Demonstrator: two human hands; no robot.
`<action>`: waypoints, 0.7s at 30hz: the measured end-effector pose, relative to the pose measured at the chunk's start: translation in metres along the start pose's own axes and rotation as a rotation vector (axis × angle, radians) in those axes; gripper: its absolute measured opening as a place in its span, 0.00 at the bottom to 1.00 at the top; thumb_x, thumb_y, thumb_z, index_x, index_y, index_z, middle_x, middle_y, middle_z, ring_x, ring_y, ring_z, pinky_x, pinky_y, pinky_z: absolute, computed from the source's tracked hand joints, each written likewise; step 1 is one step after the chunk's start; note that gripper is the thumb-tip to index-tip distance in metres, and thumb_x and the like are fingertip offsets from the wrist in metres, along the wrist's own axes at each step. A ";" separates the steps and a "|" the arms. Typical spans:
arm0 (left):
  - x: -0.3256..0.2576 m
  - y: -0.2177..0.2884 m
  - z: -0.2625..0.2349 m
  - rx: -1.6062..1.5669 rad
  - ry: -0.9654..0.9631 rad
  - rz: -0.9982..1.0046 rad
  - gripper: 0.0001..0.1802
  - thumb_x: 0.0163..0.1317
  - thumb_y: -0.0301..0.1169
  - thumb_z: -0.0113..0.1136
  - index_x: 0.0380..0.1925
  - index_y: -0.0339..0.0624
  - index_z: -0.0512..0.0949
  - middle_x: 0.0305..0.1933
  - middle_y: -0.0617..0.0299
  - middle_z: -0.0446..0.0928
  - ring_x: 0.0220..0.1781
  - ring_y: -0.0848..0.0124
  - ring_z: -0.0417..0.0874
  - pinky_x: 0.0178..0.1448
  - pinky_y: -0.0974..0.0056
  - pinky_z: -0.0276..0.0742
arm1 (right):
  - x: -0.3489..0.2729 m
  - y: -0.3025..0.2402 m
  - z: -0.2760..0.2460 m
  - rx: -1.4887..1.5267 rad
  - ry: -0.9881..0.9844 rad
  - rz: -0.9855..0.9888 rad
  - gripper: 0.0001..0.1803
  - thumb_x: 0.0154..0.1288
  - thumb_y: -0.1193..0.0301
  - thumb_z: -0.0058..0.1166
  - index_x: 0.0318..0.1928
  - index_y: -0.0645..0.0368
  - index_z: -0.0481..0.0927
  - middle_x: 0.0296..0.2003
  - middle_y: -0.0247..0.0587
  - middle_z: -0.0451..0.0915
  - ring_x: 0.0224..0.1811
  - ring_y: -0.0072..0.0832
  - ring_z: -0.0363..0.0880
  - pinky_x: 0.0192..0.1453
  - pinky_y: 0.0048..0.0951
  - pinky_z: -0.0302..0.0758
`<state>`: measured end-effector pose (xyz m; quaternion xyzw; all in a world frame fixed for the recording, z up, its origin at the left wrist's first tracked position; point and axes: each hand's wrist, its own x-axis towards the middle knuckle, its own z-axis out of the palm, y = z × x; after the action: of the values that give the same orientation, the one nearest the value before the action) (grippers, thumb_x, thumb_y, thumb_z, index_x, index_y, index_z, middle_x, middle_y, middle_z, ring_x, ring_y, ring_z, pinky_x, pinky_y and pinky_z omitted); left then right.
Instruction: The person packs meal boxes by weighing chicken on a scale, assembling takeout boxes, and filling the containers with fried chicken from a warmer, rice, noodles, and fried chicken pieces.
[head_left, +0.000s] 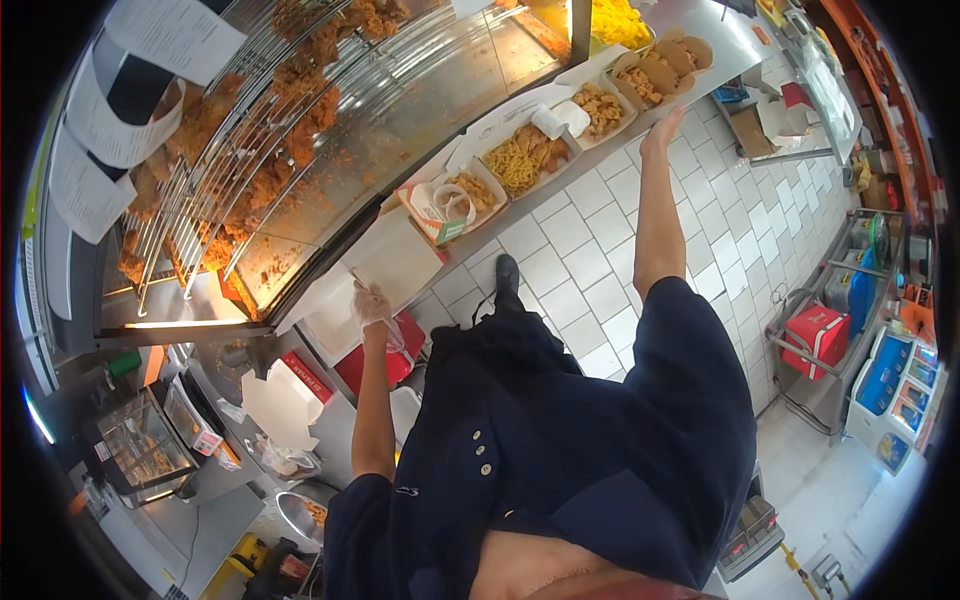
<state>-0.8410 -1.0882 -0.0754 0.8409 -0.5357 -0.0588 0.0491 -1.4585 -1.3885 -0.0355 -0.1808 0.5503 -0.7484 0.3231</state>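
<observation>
My left hand [371, 305], in a thin clear glove, is over the open white box [335, 317] on the counter. Its fingers look curled, and a thin pale thing sticks out ahead of them; what it is I cannot make out. My right hand [661, 132] is bare, stretched out with straight fingers at the counter's front edge, beside brown paper containers of fried pieces [640, 82]. Between my hands stand a box of yellow noodles with meat [520, 160], a box of fried pieces [600, 108] and a small white-and-orange carton [440, 212].
A lit display case [400, 100] with racks of fried chicken [290, 120] rises behind the counter. Printed paper slips [95, 190] hang at the left. A red-and-white box [290, 395] lies on the left worktop. At the right, a cart carries a red bag [815, 340] on the tiled floor [570, 235].
</observation>
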 end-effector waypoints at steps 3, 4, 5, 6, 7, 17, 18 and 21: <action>-0.001 0.006 -0.006 -0.166 -0.022 -0.011 0.27 0.71 0.44 0.45 0.51 0.25 0.71 0.31 0.41 0.80 0.35 0.42 0.82 0.39 0.47 0.78 | 0.009 0.012 0.013 0.036 -0.093 0.003 0.38 0.77 0.43 0.29 0.74 0.56 0.49 0.72 0.43 0.56 0.73 0.40 0.57 0.74 0.39 0.58; -0.001 0.006 -0.005 -0.103 -0.039 -0.033 0.27 0.71 0.44 0.45 0.51 0.26 0.71 0.33 0.41 0.80 0.36 0.43 0.82 0.39 0.47 0.78 | 0.007 0.015 0.023 0.141 -0.131 0.040 0.37 0.77 0.43 0.28 0.74 0.55 0.50 0.72 0.42 0.57 0.72 0.39 0.59 0.74 0.38 0.59; -0.002 0.006 -0.004 -0.041 -0.056 -0.054 0.27 0.72 0.45 0.45 0.51 0.26 0.71 0.34 0.40 0.80 0.37 0.43 0.82 0.40 0.47 0.78 | 0.004 0.017 0.031 0.144 -0.136 0.050 0.37 0.77 0.43 0.28 0.74 0.55 0.50 0.72 0.42 0.57 0.72 0.39 0.59 0.74 0.38 0.59; 0.002 0.013 -0.006 -0.041 -0.060 -0.048 0.27 0.72 0.45 0.45 0.51 0.26 0.71 0.34 0.40 0.80 0.37 0.43 0.82 0.40 0.47 0.78 | 0.009 0.018 0.028 0.150 -0.124 0.038 0.37 0.77 0.43 0.28 0.74 0.55 0.51 0.71 0.42 0.59 0.71 0.39 0.60 0.73 0.38 0.60; 0.004 0.020 -0.011 -0.075 -0.126 -0.082 0.28 0.72 0.46 0.44 0.52 0.26 0.70 0.37 0.39 0.80 0.39 0.43 0.82 0.41 0.47 0.78 | 0.013 0.021 0.028 0.156 -0.117 0.031 0.38 0.76 0.42 0.27 0.73 0.55 0.52 0.70 0.42 0.60 0.70 0.39 0.61 0.73 0.39 0.61; 0.015 0.045 0.008 -0.257 -0.220 -0.139 0.26 0.71 0.44 0.45 0.54 0.30 0.69 0.43 0.34 0.79 0.45 0.40 0.80 0.49 0.44 0.75 | 0.044 0.023 0.039 0.081 -0.105 0.024 0.39 0.76 0.40 0.23 0.73 0.57 0.53 0.71 0.43 0.59 0.71 0.40 0.61 0.73 0.40 0.62; 0.015 0.046 0.010 -0.256 -0.221 -0.147 0.26 0.71 0.44 0.45 0.54 0.30 0.69 0.43 0.34 0.79 0.45 0.40 0.80 0.49 0.44 0.75 | 0.045 0.022 0.041 0.082 -0.094 0.043 0.40 0.76 0.40 0.22 0.73 0.57 0.53 0.71 0.43 0.59 0.71 0.41 0.60 0.73 0.41 0.62; 0.018 0.050 0.016 -0.252 -0.169 -0.087 0.32 0.71 0.49 0.44 0.55 0.25 0.68 0.37 0.39 0.81 0.39 0.42 0.82 0.43 0.45 0.76 | 0.045 0.025 0.047 0.052 -0.075 0.100 0.40 0.75 0.40 0.21 0.73 0.57 0.53 0.72 0.44 0.58 0.72 0.41 0.60 0.73 0.42 0.62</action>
<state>-0.8806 -1.1261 -0.0845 0.8426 -0.4892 -0.1984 0.1065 -1.4542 -1.4569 -0.0477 -0.1723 0.5265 -0.7381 0.3852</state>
